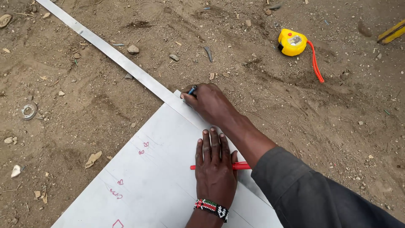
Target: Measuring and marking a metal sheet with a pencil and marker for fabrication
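Observation:
A pale grey metal sheet (160,185) with red pen marks lies on bare dirt. A long flat metal strip (114,52) runs diagonally from the top left along the sheet's upper right edge. My right hand (209,103), in a dark sleeve, is at the sheet's top corner, closed on a small blue-tipped marking tool (192,89) whose tip touches the strip's edge. My left hand (215,169), wearing a beaded wristband, lies flat on the sheet with its fingers stretched out. A red pen (241,166) lies under its palm, sticking out on both sides.
A yellow tape measure (292,42) with an orange strap lies on the dirt at the upper right. A yellow bar end (392,33) shows at the right edge. A metal ring (28,111) and small stones (133,49) are scattered to the left.

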